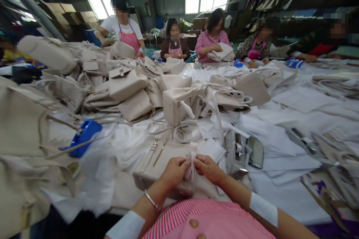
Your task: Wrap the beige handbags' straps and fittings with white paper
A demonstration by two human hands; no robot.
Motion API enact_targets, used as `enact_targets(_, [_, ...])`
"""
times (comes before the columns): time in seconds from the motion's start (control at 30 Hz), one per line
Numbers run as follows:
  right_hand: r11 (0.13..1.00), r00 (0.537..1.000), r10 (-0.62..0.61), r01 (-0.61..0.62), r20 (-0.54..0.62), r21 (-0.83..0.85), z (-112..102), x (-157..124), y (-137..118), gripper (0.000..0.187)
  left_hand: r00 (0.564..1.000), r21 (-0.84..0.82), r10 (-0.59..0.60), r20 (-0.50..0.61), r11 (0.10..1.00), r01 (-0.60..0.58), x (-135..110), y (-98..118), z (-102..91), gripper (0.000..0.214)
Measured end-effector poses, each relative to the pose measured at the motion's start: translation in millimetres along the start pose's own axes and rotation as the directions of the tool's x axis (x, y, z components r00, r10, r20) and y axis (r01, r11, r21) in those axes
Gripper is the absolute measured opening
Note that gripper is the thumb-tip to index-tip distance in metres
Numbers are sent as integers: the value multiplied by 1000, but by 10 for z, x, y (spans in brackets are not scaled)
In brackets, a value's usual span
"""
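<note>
My left hand (177, 170) and my right hand (206, 167) are close together in front of my body, fingers pinched on a thin strip of white wrapping (192, 158). The strip stands upright between them, its top end above my fingertips. Under my hands a beige handbag (165, 155) lies on its side, with gold zippers on its upper face. Part of the bag is hidden by my hands and forearms. Behind it, a second beige bag (177, 106) stands with a white-wrapped piece hanging at its side.
Beige bags (126, 84) pile up across the table. A blue tape dispenser (85, 137) sits to the left, a grey metal dispenser (235, 153) and a phone (255, 152) to the right. White sheets (291, 168) spread rightward. Several co-workers (214, 41) are across the table.
</note>
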State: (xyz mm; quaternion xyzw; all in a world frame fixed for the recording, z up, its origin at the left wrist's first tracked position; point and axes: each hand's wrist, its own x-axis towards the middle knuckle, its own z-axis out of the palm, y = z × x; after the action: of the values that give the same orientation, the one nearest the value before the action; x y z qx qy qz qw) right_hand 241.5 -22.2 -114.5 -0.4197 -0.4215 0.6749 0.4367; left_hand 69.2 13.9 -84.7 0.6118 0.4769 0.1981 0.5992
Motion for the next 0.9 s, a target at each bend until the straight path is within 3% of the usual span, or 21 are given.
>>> enact_targets(0.2, [998,999,26,-27,-18,-48,12,13,23,42,999,68,19,-43,998,-16,27,-51,9,35])
enact_targets(0.37, [989,987,10,-34,-159,-146,86,71,60,34,991,250,105,-83,965,-81,17,-54,22,25])
enact_targets(0.6, [954,942,-126,29,-311,-299,168,166,35,29,961,267,276,28,924,-273,-125,-7,-13,24])
enact_targets(0.7, [922,915,-160,5,-369,-386,196,182,15,30,970,219,237,53,945,-243,-197,21,-29,26])
enact_targets(0.9, [896,868,-215,-7,-447,-444,255,205,47,30,991,330,116,-60,940,-90,-242,-28,39,36])
